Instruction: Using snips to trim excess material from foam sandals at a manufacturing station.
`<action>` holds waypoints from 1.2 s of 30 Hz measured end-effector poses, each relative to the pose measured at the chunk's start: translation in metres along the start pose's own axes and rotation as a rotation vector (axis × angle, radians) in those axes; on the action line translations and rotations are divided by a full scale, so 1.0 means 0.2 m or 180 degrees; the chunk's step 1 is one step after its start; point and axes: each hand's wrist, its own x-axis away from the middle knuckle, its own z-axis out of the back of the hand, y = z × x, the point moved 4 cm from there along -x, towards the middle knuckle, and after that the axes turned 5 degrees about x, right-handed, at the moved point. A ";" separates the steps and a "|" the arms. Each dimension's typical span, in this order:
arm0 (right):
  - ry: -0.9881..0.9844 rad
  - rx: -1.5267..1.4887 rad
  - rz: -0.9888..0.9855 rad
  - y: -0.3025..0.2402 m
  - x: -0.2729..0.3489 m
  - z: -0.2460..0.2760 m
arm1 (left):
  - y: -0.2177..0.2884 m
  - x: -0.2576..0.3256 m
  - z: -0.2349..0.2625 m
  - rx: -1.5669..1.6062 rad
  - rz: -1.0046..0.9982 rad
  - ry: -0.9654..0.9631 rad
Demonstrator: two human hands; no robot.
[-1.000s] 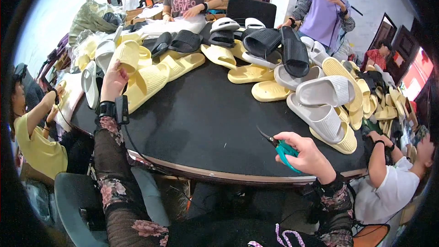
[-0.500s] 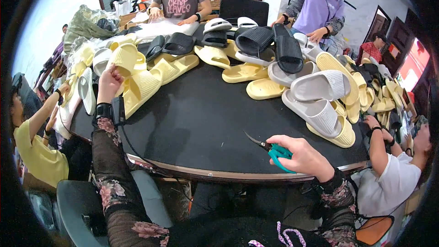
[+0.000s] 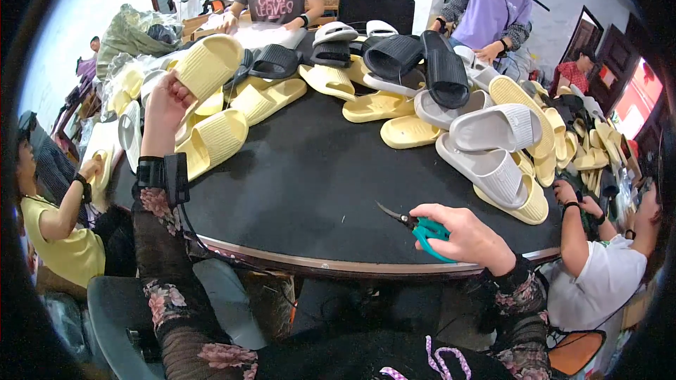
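Note:
My left hand (image 3: pixel 169 102) is closed on the edge of a yellow slipper (image 3: pixel 210 67), raised above the pile on the left of the table. Just below it another yellow slipper (image 3: pixel 217 142) lies on the table with its ribbed strap up. In my right hand (image 3: pixel 468 237) is a pair of teal-handled scissors (image 3: pixel 431 236), held over the table's near edge. Their slim dark blades point to the far left, touching nothing. A grey slipper (image 3: pixel 486 172) rests on yellow ones to the far right of my right hand.
The dark round table (image 3: pixel 317 190) carries yellow, grey and black slippers, such as a black one (image 3: pixel 445 74), along its far side. A heap of slippers (image 3: pixel 598 148) stands beyond at right. Several people work around, one in a yellow shirt (image 3: pixel 63 236) at left. A chair (image 3: pixel 116 309) is near my left arm.
My left hand has lifted the yellow slipper up and slightly toward the right, off the pile. My right hand with the scissors has barely moved. The person at left has lowered an arm.

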 end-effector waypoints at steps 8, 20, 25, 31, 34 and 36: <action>0.0113 0.0134 0.0107 0.02 0.04 0.02 | -0.05 0.15 -0.25 -0.0252 0.0270 -0.0556; 0.0224 0.0091 0.0074 0.03 0.10 0.04 | -0.68 0.13 -0.22 -0.1332 0.1261 -0.0857; 0.0243 0.0224 0.0082 0.06 0.11 0.05 | -0.76 0.17 -0.34 -0.2176 0.0829 -0.1236; 0.0234 0.0288 0.0205 0.08 0.09 0.04 | -0.82 0.16 -0.41 -0.3859 0.0009 -0.1490; 0.0179 0.0276 0.0259 0.06 0.08 0.04 | -0.77 0.11 -0.35 -0.4750 -0.0929 -0.1655; 0.0191 0.0269 0.0283 0.06 0.08 0.04 | -0.73 0.16 -0.29 -0.5348 -0.1573 -0.1696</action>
